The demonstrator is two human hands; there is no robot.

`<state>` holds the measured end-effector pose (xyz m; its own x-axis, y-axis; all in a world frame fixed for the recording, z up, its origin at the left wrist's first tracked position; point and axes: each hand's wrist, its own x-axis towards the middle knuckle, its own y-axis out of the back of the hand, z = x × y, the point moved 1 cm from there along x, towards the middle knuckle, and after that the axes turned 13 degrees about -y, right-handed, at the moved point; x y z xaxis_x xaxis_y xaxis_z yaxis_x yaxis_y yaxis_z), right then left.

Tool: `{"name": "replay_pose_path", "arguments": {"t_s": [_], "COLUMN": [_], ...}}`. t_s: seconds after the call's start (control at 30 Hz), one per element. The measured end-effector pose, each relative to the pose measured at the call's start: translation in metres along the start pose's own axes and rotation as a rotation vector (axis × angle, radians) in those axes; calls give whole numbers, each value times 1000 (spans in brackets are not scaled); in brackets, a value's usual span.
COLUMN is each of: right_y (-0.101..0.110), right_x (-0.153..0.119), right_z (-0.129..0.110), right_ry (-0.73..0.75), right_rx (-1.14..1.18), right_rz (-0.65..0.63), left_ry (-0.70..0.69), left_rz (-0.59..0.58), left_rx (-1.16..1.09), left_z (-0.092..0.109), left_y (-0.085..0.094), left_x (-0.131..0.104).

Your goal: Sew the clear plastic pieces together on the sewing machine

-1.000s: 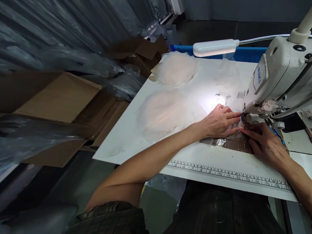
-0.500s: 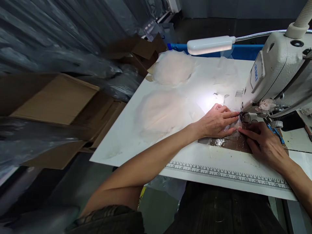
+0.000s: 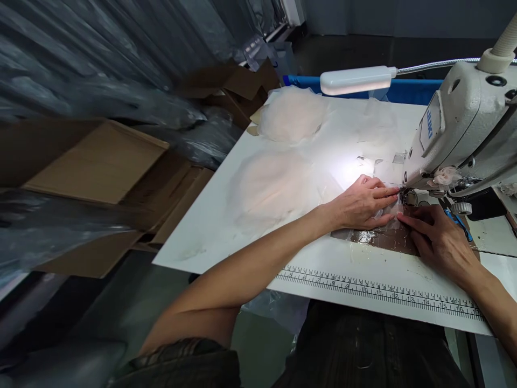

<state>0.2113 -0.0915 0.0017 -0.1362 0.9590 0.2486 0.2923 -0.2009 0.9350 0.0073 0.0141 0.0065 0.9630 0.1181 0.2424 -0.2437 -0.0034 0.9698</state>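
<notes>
A small piece of sheer white fabric (image 3: 391, 214) lies at the needle area of a white sewing machine (image 3: 456, 124). My left hand (image 3: 363, 205) rests flat over this fabric, fingers stretched toward the presser foot (image 3: 404, 195). From the other side, my right hand (image 3: 438, 234) touches the fabric's near edge with its outstretched index fingertip. Its thumb is apart from that finger, and the other fingers are bent and partly hidden. Under both hands is a shiny brown plate (image 3: 375, 238), taped to the table.
Two heaps of sheer pale fabric, a near heap (image 3: 270, 188) and a far heap (image 3: 293, 114), lie on the white table (image 3: 210, 231). A lamp (image 3: 357, 80) shines from above. Blue-handled snips (image 3: 460, 223) lie right of the machine's needle. Cardboard boxes (image 3: 97, 161) stand left; a ruler strip (image 3: 379, 293) runs along the front.
The view has shifted slightly, so everything sits a little further right and mostly lower. Both hands keep nearly the same places on the fabric beside the presser foot.
</notes>
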Motion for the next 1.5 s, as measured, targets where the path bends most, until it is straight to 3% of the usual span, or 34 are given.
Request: {"name": "replay_pose_path", "arguments": {"t_s": [0.7,1.07,1.23,1.37,1.5], "right_y": [-1,1,1,0,0], "right_x": [-1,0,-1,-1,-1], "right_z": [-2,-4,-3,-2,-2], "right_ry": [-22,-39,-79,-91,-110], "right_rx": [33,23,45,45,44], "right_rz": [26,12,15,-18,-29], "left_ry": [-2,-86,-276,-253,-243], "left_rz": [-18,174,69,20,55], "left_rx": [26,135,-52,-138,-107], "left_z": [1,6,8,6,5], "left_y": [1,2,9,8,3], "left_x": [3,-2,-3,-3,-1]}}
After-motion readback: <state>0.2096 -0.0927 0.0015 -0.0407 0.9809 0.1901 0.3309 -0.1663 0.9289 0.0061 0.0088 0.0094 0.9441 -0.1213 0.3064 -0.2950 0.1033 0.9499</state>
